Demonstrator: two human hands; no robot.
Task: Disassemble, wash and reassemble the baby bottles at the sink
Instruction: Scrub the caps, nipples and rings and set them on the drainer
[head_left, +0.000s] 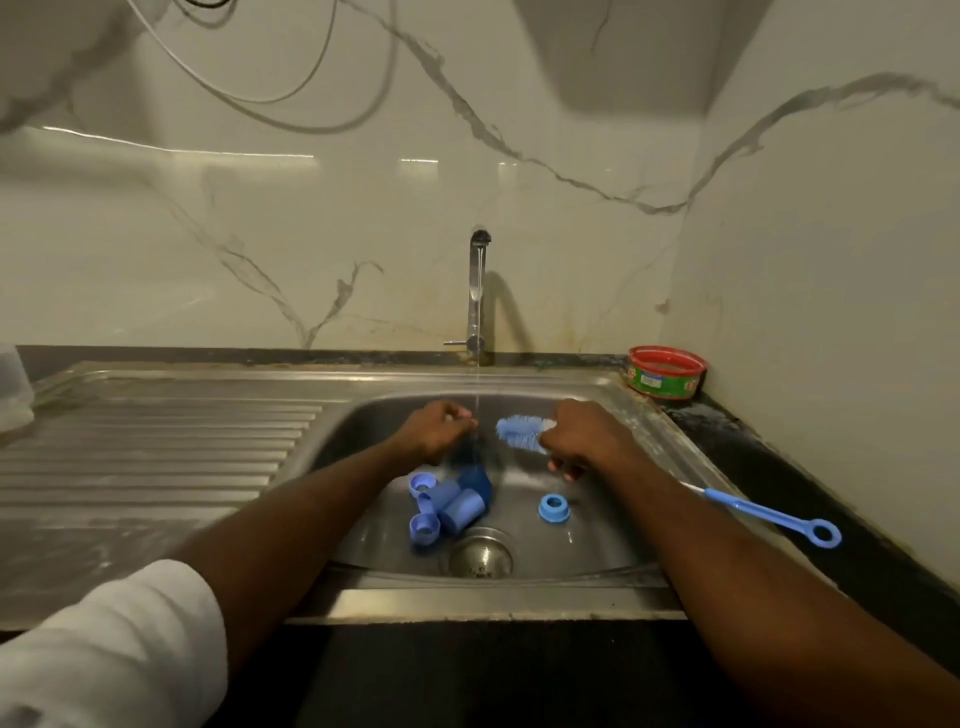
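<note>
Landmark: everything below is placed from the drain (480, 557) in the bottom of the sink (363, 415).
Water: the tap (477, 291) runs, and its thin stream falls beyond the drain, between your two hands.
Left hand: your left hand (435, 432) is at the stream, its fingers (464, 415) clenched around something small and dark; what it is cannot be told from here.
Right hand: your right hand (582, 436) is on the other side of the stream, fingers closed around the brush (522, 431) just behind its bristles.
Brush axis: the bristle head points left at your left hand, close but apart from it; the long handle runs back and right over the sink rim, ending in a ring well to the right of the drain.
Key relation: the piece to scrub lies just left of the bristles, along the brush's own line, so a short push leftward should bring them together.
Sink contents: a cluster of blue bottle parts (447, 506), caps and cylinders on their sides, lies just left of the drain; one blue ring (554, 507) sits alone just right of it.
Other container: a red-rimmed tub (666, 372) stands on the surface at the far right corner; its contents are not visible.
Progress: judging by the loose parts, the bottles are apart and washing is under way.
</note>
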